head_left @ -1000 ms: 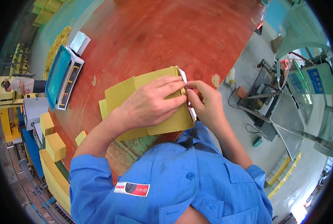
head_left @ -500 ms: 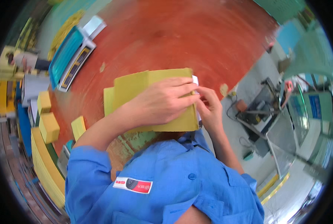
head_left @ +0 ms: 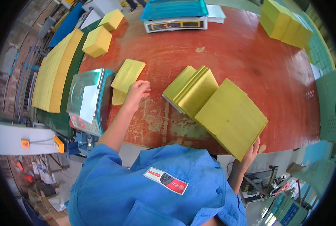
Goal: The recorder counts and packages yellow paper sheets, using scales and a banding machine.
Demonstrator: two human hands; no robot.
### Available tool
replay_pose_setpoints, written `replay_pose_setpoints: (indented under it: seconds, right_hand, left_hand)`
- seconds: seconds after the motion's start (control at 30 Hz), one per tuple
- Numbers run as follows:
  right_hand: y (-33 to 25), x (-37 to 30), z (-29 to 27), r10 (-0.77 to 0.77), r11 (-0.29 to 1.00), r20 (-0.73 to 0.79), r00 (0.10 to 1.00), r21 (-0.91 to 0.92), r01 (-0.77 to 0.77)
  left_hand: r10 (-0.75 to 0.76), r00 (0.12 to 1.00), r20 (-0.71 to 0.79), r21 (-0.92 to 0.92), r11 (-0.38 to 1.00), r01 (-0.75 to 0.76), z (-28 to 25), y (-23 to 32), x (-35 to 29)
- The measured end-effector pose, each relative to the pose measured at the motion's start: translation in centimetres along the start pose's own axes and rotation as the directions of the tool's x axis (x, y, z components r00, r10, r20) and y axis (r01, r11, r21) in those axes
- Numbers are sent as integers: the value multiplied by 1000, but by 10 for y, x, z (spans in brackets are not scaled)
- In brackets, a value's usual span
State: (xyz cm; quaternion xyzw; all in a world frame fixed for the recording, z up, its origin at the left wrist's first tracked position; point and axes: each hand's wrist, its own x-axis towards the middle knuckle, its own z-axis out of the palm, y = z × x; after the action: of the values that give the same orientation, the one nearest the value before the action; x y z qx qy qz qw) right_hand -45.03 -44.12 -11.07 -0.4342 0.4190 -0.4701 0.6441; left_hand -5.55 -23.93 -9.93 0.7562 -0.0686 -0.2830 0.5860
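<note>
My left hand point(head_left: 137, 92) is just above the table with its fingers loosely bent and apart, nothing visible in them. It is beside a small flat pile of yellow paper sheets point(head_left: 128, 75) and next to a teal scale. On the right, my right hand point(head_left: 252, 150) grips the lower right edge of a thick stack of yellow paper point(head_left: 232, 116); most of its fingers are hidden behind the stack. Against that stack's left side lean several yellow paper bundles point(head_left: 192, 88), with a white edge underneath.
On the left stands the teal scale point(head_left: 89, 100) with a white slip on it. Another scale point(head_left: 175, 17) is at the far edge. Yellow blocks point(head_left: 98, 41) and a long yellow row point(head_left: 57, 71) line the left; more yellow blocks point(head_left: 284, 24) stand far right on the red table point(head_left: 281, 75).
My left hand has left the yellow paper and moved left to the small pile. My right hand now holds the stack at its lower right edge. The view has turned.
</note>
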Motion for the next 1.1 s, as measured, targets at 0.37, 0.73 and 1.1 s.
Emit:
replay_pose_setpoints:
  seconds: [0.37,0.73,1.1]
  right_hand:
    - [6,1,-4,-40,997,4,999,-72,40]
    - [13,-3,0,-108,991,-37,993,-79,105]
    - [9,-4,6,-108,990,-19,994,-88,106]
  left_hand:
    - [285,955,79,698,668,-257,49,5,17]
    - [139,974,180,849,478,-226,74,24,10]
    - [147,985,89,827,540,-156,47,2,5]
